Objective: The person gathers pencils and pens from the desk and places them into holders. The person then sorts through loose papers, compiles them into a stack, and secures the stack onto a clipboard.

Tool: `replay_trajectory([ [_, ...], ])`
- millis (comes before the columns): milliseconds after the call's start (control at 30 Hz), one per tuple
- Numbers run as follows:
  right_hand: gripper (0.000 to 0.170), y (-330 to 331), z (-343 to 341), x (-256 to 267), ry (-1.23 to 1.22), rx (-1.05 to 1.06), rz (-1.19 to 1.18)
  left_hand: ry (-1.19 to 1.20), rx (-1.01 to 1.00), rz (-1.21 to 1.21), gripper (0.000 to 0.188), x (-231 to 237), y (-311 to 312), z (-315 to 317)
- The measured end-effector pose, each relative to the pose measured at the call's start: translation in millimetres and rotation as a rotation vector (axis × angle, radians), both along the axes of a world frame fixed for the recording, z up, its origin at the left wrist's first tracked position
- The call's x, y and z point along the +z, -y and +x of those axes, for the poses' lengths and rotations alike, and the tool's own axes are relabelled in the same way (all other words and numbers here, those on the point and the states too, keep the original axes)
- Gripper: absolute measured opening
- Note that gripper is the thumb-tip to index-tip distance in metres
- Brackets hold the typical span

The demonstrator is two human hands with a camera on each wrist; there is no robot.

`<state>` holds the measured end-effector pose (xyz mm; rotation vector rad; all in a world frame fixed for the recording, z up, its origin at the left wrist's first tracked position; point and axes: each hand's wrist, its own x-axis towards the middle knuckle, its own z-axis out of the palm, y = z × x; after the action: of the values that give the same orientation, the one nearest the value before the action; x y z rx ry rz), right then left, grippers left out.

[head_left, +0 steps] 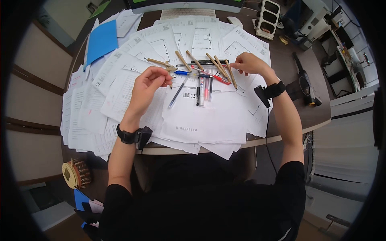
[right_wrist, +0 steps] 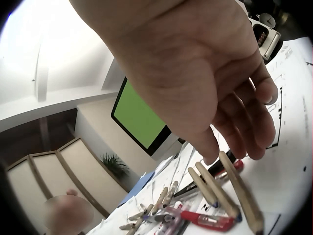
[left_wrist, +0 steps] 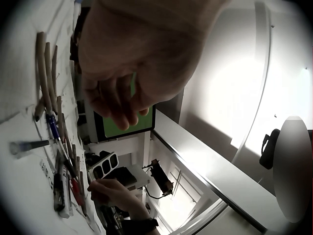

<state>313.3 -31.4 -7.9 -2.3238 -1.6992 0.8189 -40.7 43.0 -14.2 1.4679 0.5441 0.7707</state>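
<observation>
My left hand [head_left: 145, 90] hovers over the papers at the left end of a loose heap of pens and pencils, fingers loosely bent. Nothing shows between those fingers in the left wrist view. On the other side, my right hand [head_left: 251, 64] hangs just above several wooden pencils [right_wrist: 239, 193], its relaxed fingertips close to their upper ends and holding nothing. Between the hands lie a blue pen [head_left: 193, 74], a red pen [head_left: 221, 79], black pens and a white marker [head_left: 202, 91]. A clear-barrelled pen [head_left: 177, 95] lies apart, nearer the body.
Printed sheets [head_left: 205, 120] fan out across the dark desk, some overhanging its front edge. A blue folder [head_left: 101, 39] lies at the left. Toward the back are a monitor [left_wrist: 124, 127], a keyboard [head_left: 187, 14], a mouse [head_left: 235, 21] and a white slotted holder [head_left: 267, 19].
</observation>
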Motion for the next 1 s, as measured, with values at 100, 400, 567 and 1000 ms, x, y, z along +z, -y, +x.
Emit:
replay_trajectory([
  [100, 0.042, 6, -13, -8, 0.015, 0.004, -0.025, 0.013, -0.002, -0.017, 0.013, 2, 8, -3],
  [400, 0.054, 6, -26, -34, -0.009, -0.107, 0.087, 0.069, -0.018, 0.029, 0.013, 8, 28, -24],
  [567, 0.055, 1, -34, -44, 0.098, -0.166, 0.239, 0.089, -0.013, 0.015, 0.013, 3, 33, -35],
  [1000, 0.036, 8, -34, -48, -0.153, -0.167, 0.385, 0.067, 0.017, -0.025, 0.013, -13, 31, -38],
])
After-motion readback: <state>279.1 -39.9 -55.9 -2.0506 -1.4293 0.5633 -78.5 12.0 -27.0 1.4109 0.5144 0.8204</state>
